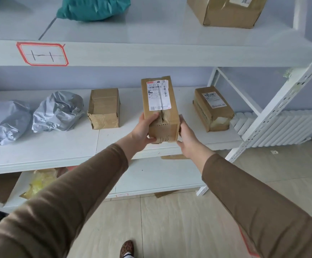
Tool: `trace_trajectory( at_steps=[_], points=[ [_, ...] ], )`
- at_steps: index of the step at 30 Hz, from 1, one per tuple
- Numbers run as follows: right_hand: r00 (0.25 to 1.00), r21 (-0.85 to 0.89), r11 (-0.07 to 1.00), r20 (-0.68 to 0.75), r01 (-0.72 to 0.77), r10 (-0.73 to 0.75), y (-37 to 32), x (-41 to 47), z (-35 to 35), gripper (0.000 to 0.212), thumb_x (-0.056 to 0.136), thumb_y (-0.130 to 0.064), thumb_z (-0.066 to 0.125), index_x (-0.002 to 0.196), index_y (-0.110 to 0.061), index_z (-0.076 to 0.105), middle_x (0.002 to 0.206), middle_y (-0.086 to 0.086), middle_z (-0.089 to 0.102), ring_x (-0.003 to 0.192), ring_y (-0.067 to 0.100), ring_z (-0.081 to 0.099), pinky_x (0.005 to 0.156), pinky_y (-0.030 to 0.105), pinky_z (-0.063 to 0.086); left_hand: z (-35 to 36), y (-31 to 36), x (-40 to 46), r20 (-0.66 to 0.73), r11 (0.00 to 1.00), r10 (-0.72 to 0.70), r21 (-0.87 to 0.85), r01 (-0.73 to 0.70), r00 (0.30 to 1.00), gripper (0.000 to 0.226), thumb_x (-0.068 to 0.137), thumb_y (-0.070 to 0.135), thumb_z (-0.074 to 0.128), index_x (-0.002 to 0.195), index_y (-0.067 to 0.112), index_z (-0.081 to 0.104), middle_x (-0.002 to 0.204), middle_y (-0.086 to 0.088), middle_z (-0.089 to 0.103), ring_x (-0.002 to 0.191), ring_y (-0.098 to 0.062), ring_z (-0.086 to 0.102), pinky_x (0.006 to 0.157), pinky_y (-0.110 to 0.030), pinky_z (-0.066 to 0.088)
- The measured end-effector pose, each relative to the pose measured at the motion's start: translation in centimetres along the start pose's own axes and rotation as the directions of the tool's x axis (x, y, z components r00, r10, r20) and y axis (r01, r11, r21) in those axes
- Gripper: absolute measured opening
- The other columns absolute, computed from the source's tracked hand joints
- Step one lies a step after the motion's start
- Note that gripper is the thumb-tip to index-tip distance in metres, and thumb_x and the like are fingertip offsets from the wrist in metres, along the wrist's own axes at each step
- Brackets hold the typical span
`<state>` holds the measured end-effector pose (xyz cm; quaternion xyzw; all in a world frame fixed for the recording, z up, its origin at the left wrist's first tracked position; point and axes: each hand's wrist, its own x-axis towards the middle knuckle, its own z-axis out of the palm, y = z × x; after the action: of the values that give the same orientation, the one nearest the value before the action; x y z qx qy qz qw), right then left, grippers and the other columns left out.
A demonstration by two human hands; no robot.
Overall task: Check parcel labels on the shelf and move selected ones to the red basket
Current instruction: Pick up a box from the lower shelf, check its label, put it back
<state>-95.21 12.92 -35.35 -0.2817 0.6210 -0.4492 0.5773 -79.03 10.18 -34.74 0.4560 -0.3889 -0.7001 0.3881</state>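
A tall brown cardboard parcel (159, 107) with a white barcode label on its top face is held above the middle shelf (58, 146). My left hand (145, 128) grips its lower left side, thumb over the front edge. My right hand (187, 137) presses against its lower right side. Both arms wear brown sleeves. A sliver of red (248, 243) shows past my right sleeve at the bottom right; whether it is the red basket cannot be told.
On the middle shelf lie two grey poly bags (58, 111), a small brown box (103, 108) and a labelled box (213, 108) to the right. The upper shelf holds a teal bag (93, 8) and a large carton (226, 10). A white radiator (282, 127) stands right.
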Motion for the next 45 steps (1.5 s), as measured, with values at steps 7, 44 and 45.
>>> trace_trajectory(
  at_steps=[7, 44, 45],
  points=[
    [0.998, -0.001, 0.998, -0.008, 0.057, -0.057, -3.1, 5.2, 1.7, 0.030, 0.105, -0.052, 0.051, 0.100, -0.027, 0.067, 0.103, -0.002, 0.071, 0.092, 0.012, 0.065, 0.090, 0.032, 0.052, -0.3, 1.4, 7.9, -0.155, 0.992, -0.070, 0.093, 0.085, 0.985, 0.062, 0.097, 0.050, 0.064, 0.145, 0.020, 0.037, 0.132, -0.006, 0.061, 0.119, -0.030, 0.061, 0.105, -0.059, 0.050],
    [0.913, -0.424, 0.809, 0.186, 0.407, -0.362, -2.3, 7.5, 20.0, 0.066, 0.105, -0.045, 0.052, 0.162, -0.020, 0.030, 0.169, -0.001, 0.031, 0.155, 0.020, 0.031, 0.124, 0.036, 0.028, -23.1, 5.1, 4.5, -0.364, 0.924, 0.235, 0.373, -0.090, 0.901, 0.078, 0.102, 0.051, 0.058, 0.165, 0.019, 0.024, 0.169, -0.003, 0.029, 0.155, -0.023, 0.029, 0.115, -0.033, 0.025],
    [0.938, -0.422, 0.838, 0.177, 0.346, -0.298, -2.2, 8.2, 20.9, 0.067, 0.106, -0.046, 0.051, 0.163, -0.020, 0.028, 0.170, -0.001, 0.029, 0.156, 0.020, 0.030, 0.122, 0.035, 0.027, -24.3, 5.2, 5.1, -0.367, 0.929, 0.209, 0.363, -0.068, 0.906, 0.081, 0.101, 0.052, 0.058, 0.165, 0.019, 0.023, 0.170, -0.004, 0.028, 0.155, -0.024, 0.029, 0.119, -0.036, 0.024]
  ],
)
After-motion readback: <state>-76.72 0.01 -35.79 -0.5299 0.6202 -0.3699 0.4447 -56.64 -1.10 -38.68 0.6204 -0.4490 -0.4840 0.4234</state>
